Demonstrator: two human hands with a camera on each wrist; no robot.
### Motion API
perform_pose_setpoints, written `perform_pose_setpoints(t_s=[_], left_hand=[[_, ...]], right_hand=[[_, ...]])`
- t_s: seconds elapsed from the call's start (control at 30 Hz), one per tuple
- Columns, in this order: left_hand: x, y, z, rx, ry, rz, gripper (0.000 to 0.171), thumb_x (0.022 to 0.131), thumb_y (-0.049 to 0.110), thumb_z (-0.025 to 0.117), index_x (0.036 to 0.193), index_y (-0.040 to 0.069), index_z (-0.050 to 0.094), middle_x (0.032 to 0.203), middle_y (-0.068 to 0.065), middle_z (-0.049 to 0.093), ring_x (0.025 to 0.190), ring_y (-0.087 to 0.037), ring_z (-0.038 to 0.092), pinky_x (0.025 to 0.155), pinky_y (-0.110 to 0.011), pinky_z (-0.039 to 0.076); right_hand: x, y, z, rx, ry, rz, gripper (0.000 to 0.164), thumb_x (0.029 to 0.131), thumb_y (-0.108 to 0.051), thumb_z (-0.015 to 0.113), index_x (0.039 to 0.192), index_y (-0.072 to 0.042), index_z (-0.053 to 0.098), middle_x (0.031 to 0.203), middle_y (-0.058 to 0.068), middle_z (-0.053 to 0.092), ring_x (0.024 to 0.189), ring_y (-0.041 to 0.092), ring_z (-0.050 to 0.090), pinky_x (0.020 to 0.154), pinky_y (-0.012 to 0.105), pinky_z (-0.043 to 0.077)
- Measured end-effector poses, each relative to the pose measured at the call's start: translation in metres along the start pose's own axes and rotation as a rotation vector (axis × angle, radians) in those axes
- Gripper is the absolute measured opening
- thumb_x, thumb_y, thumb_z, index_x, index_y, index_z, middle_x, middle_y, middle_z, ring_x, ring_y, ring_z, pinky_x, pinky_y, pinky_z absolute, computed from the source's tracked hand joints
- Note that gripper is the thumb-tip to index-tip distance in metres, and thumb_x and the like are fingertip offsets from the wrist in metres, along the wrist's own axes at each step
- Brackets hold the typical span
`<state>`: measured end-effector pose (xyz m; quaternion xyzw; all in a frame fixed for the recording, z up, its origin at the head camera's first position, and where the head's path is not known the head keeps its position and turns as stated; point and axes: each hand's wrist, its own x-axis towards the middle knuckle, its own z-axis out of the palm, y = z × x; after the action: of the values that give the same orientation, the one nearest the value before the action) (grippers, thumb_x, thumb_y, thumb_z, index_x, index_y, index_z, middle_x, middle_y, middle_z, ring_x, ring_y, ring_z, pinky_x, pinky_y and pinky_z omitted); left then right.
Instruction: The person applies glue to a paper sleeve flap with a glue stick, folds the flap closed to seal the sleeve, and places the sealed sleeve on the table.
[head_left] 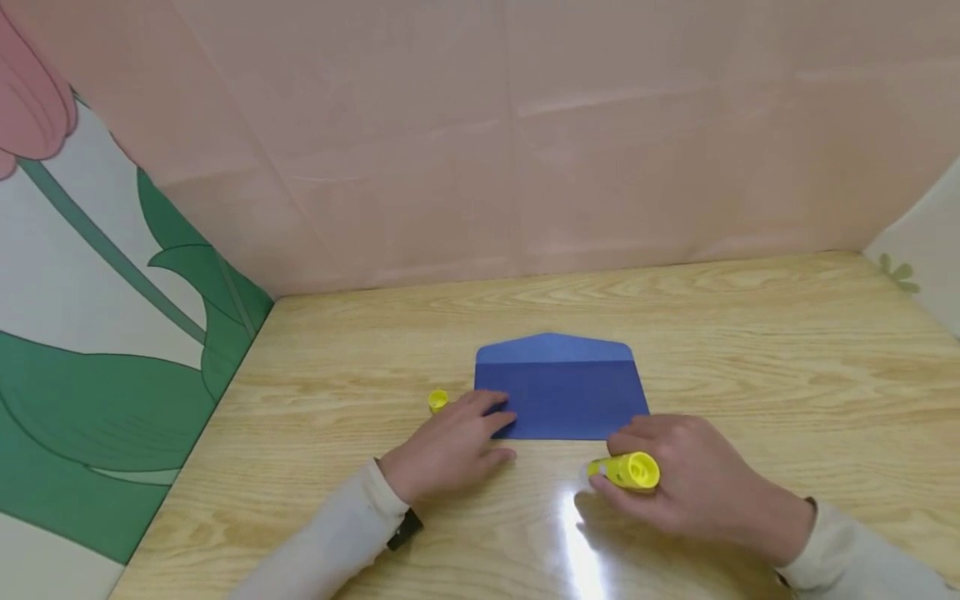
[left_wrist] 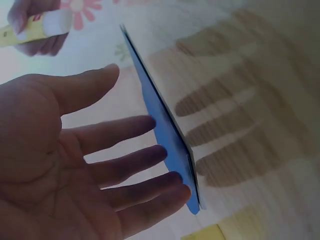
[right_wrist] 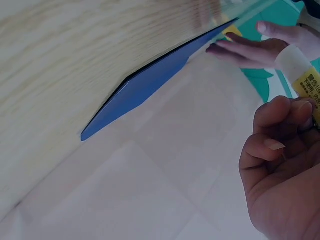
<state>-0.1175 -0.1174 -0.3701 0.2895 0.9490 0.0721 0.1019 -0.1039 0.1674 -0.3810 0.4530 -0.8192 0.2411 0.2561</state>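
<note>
A blue envelope (head_left: 566, 400) lies on the table with its pointed, lighter flap folded out toward the back. My left hand (head_left: 457, 437) is at its left end, straight fingers reaching over the near left corner. In the left wrist view those fingertips (left_wrist: 160, 152) meet the blue flap's side of the envelope (left_wrist: 172, 140). My right hand (head_left: 686, 479) grips a yellow glue stick (head_left: 626, 472) near the envelope's front right corner. The right wrist view shows the stick's white end (right_wrist: 294, 61) uncovered, beyond the curled fingers.
A small yellow cap (head_left: 438, 400) stands on the wooden table (head_left: 337, 350) just left of my left hand. Behind the table rises a pink covered wall (head_left: 525, 150). A panel with green leaves (head_left: 97, 408) borders the left side, and a pale panel (head_left: 926, 242) the right.
</note>
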Motion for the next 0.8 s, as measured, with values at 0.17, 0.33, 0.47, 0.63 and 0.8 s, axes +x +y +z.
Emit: perform_pose_setpoints(t_s=[0.17, 0.33, 0.47, 0.63, 0.8], left_hand=[[-0.001, 0.001, 0.001, 0.013, -0.07, 0.001, 0.051, 0.102, 0.043, 0.052, 0.145, 0.015, 0.052, 0.158, -0.009, 0.04, 0.147, -0.029, 0.036, 0.12, -0.043, 0.034], [-0.006, 0.006, 0.002, 0.056, -0.087, 0.016, 0.05, 0.104, 0.04, 0.05, 0.146, 0.015, 0.051, 0.159, -0.009, 0.038, 0.147, -0.033, 0.036, 0.119, -0.044, 0.035], [-0.01, 0.012, 0.004, 0.118, -0.095, 0.048, 0.052, 0.104, 0.04, 0.049, 0.148, 0.012, 0.048, 0.159, -0.012, 0.037, 0.146, -0.036, 0.036, 0.118, -0.043, 0.036], [-0.012, 0.019, 0.007, 0.134, -0.105, 0.07, 0.051, 0.105, 0.038, 0.047, 0.147, 0.009, 0.048, 0.158, -0.016, 0.038, 0.145, -0.038, 0.037, 0.118, -0.042, 0.036], [-0.011, 0.023, 0.011, 0.161, -0.091, 0.08, 0.051, 0.105, 0.037, 0.048, 0.146, 0.007, 0.05, 0.156, -0.018, 0.039, 0.143, -0.04, 0.039, 0.117, -0.041, 0.037]], right_hand=[[0.001, 0.0, 0.0, 0.007, -0.007, 0.016, 0.033, 0.081, -0.045, 0.076, 0.068, -0.033, 0.048, 0.064, -0.024, 0.04, 0.06, -0.011, 0.032, 0.051, 0.005, 0.027], [0.003, 0.001, -0.001, -0.002, -0.03, 0.037, 0.033, 0.083, -0.046, 0.073, 0.066, -0.032, 0.047, 0.063, -0.025, 0.037, 0.06, -0.012, 0.029, 0.052, 0.004, 0.025], [0.006, 0.003, -0.002, 0.016, -0.028, 0.069, 0.036, 0.081, -0.04, 0.076, 0.065, -0.032, 0.044, 0.061, -0.025, 0.033, 0.058, -0.011, 0.027, 0.051, 0.004, 0.024], [0.019, 0.014, 0.0, -0.019, -0.023, 0.082, 0.04, 0.082, -0.04, 0.074, 0.062, -0.03, 0.04, 0.059, -0.022, 0.03, 0.055, -0.01, 0.027, 0.049, 0.008, 0.024], [0.046, 0.034, 0.007, -0.077, -0.095, 0.122, 0.04, 0.085, -0.042, 0.071, 0.06, -0.028, 0.043, 0.055, -0.02, 0.033, 0.052, -0.007, 0.029, 0.047, 0.013, 0.028]])
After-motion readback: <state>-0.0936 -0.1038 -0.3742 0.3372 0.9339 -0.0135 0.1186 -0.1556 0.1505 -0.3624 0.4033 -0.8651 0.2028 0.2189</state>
